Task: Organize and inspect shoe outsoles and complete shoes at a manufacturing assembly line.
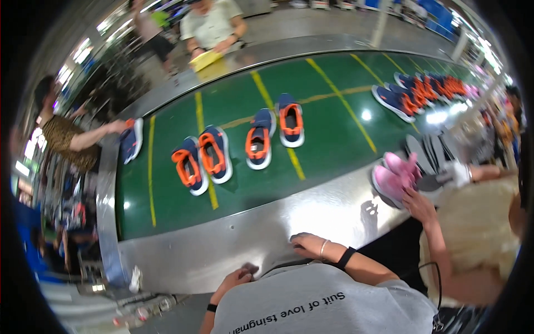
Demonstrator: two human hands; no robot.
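The person's hands are apart from each other at the near edge of the metal bench [217,245]: the right hand [310,245] is loosely bent over it with nothing seen in its grasp, while for the left hand [238,276] I cannot tell whether it holds anything. Beyond them, on the green belt [172,217], stand a left pair of navy-and-orange shoes [203,158] and a right pair [269,123], untouched. To the right, a co-worker's hand [421,205] touches a pink shoe [389,183].
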